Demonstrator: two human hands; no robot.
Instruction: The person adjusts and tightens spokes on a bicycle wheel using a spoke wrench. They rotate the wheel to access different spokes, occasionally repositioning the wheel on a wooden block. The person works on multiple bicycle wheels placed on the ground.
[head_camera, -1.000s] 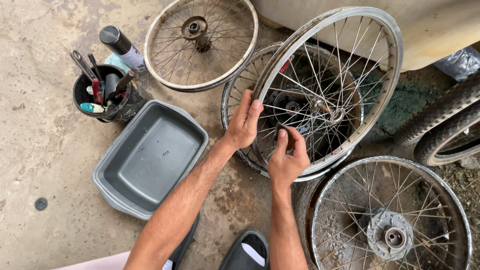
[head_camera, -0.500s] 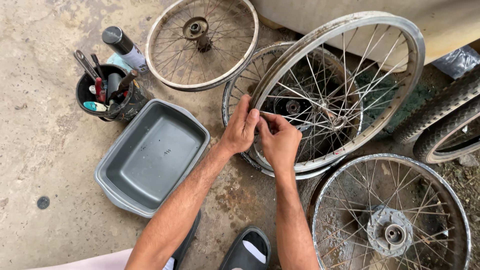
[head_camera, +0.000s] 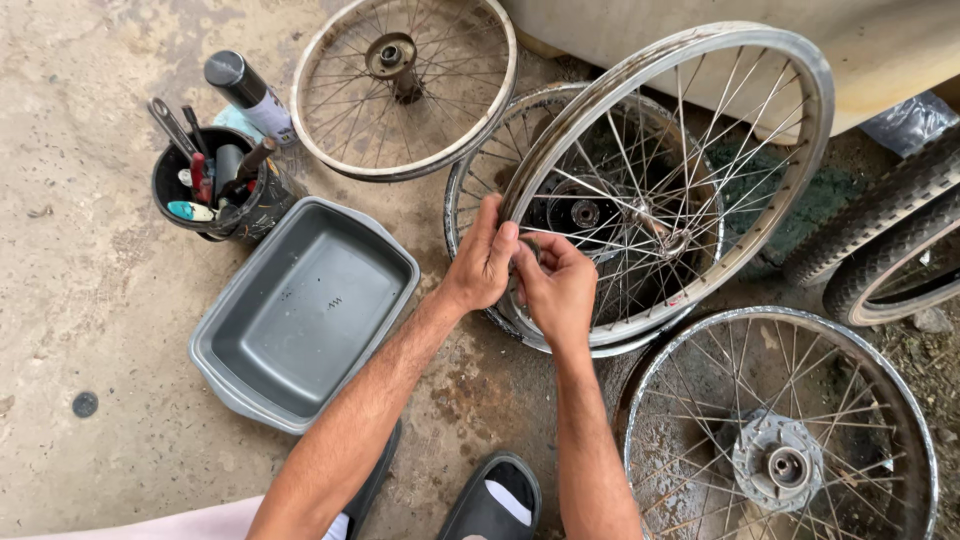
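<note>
At the bottom of the frame is a dark sandal (head_camera: 495, 505), and above it both forearms go up to the middle. The left hand (head_camera: 483, 260) is closed on the rim of the tilted wheel (head_camera: 700, 110); the right hand (head_camera: 557, 290) pinches something small at the same lower-left edge, just beside. The wheel leans up to the right from them. A grey tub (head_camera: 300, 310) lies left.

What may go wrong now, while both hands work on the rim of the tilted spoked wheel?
1. The tilted wheel is propped only by the left hand and right hand at its rim; it may slip onto the flat wheel beneath.
2. Fingers sit close to thin spokes, so they may get pinched.
3. The tool cup stands near the left elbow's path and may tip.
</note>
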